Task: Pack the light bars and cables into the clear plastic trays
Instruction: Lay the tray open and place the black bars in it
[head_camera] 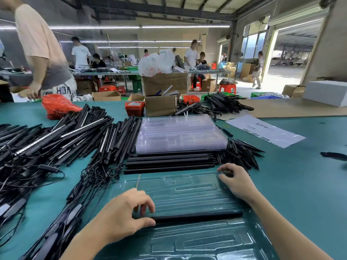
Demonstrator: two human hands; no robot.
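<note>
Head view: one black light bar [197,216] is laid across a groove of the clear plastic tray [187,186] open on the green table [300,184] right in front of the person. Its left end is pinched by the left hand [124,212], thumb below and curled fingertips above, so that grip is closed on the bar. The tray's far right corner is touched by the right hand [234,179], fingers bent over the rim; whether anything small is held under them cannot be told.

Progress is judged early: only this single bar is seated, the other grooves and the cable pockets are seen bare, and no cable is in the tray yet. A row of loose bars [169,161] is lined up just beyond the tray, and behind it a stack of empty trays [180,134] is waiting. A large tangled heap of bars with cables [47,143] is spread at left, and short black pieces [242,152] are piled at right, so most of the work is left.

Room is judged tight on the left, where cables are trailed up to the tray's edge. Bare table is left open to the right. A printed sheet [262,130] is lying further back on that side.
</note>
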